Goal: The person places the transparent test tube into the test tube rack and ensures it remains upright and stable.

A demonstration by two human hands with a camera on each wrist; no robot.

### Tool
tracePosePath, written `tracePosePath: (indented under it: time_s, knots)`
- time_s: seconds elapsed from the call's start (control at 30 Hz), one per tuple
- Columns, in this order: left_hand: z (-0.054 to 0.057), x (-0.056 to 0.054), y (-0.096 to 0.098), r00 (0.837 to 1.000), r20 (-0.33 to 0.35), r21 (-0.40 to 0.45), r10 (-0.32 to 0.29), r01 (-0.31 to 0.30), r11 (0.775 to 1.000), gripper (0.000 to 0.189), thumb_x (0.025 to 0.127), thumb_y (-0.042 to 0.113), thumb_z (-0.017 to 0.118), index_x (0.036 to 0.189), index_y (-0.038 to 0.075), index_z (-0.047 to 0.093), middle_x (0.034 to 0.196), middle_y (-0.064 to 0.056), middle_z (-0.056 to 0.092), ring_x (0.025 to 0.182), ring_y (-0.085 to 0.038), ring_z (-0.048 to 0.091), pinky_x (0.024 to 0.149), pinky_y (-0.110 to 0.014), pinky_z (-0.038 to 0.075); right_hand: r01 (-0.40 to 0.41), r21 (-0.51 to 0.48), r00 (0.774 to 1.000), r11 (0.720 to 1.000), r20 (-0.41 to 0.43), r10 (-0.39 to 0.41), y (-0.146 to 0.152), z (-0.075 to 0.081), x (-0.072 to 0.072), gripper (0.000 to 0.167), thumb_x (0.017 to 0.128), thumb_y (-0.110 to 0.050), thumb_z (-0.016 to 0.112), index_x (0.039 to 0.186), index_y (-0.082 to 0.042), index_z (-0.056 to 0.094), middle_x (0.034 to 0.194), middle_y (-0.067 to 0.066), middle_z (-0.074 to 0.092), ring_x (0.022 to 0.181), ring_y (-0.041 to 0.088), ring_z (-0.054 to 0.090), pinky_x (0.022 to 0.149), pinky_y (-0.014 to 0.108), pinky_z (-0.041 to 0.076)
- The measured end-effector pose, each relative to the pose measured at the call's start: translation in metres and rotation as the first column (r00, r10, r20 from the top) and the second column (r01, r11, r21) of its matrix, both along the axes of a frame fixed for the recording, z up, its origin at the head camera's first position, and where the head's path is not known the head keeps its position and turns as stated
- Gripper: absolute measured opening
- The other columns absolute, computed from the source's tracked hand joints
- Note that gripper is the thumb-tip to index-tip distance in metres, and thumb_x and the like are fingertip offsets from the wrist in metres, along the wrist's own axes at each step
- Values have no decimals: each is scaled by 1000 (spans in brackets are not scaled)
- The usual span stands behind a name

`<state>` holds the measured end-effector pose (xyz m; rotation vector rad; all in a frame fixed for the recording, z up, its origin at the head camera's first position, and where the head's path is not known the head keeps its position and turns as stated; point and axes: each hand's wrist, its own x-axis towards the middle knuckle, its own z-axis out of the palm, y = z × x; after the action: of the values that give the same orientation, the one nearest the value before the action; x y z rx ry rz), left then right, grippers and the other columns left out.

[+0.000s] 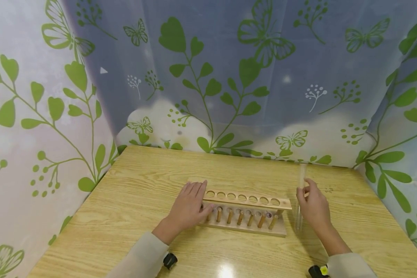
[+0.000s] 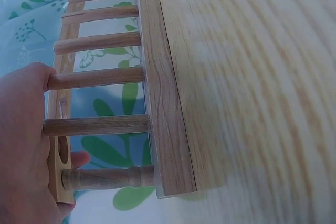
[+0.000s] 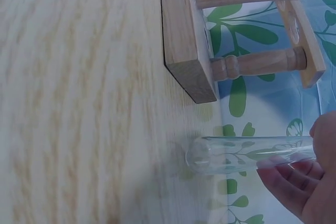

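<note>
A wooden test tube rack (image 1: pixel 243 231) stands on the table, with a row of round holes along its top bar and several upright pegs below. My left hand (image 1: pixel 191 202) grips the rack's left end; in the left wrist view the thumb lies on the near side of the top bar (image 2: pixel 54 174) and a fingertip shows behind it. Right of the rack, my right hand (image 1: pixel 314 204) holds a clear glass test tube (image 3: pixel 236 153) upright between thumb and fingers. The tube's rounded bottom points down close to the table; whether it touches is unclear.
The light wood-grain table (image 1: pixel 125 200) reaches back to a curtain (image 1: pixel 208 77) printed with green leaves and butterflies, which also hangs on both sides. Small black devices (image 1: pixel 170 261) sit at both wrists.
</note>
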<state>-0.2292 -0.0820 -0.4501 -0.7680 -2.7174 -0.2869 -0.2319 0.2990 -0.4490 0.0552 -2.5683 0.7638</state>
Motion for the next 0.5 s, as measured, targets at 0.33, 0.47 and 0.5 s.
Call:
tracePosePath:
  time_s: [0.33, 0.47, 0.5]
  knots:
    - [-1, 0, 0, 1000, 7, -1, 6, -5, 1000, 73, 97, 49, 52, 147, -1, 37, 138, -16, 51, 130, -31, 45, 115, -47, 26, -10, -19, 991, 1000, -135, 7, -4, -1, 2, 44, 100, -16, 51, 135, 9, 43, 95, 22, 63, 69, 31, 65, 45, 27, 43]
    - [-1, 0, 0, 1000, 5, -4, 6, -6, 1000, 73, 97, 49, 52, 147, -1, 38, 138, -16, 50, 130, -31, 45, 115, -47, 26, -18, -32, 979, 999, -203, 11, -5, -3, 1, 43, 98, -13, 54, 134, 8, 43, 92, 18, 63, 67, 29, 63, 45, 25, 44]
    - [-1, 0, 0, 1000, 5, -6, 6, -6, 1000, 73, 97, 49, 52, 147, -1, 37, 138, -16, 50, 130, -31, 45, 115, -47, 26, -19, -35, 976, 999, -218, 11, -6, -3, 1, 43, 98, -12, 54, 134, 8, 43, 91, 17, 62, 67, 29, 63, 46, 25, 45]
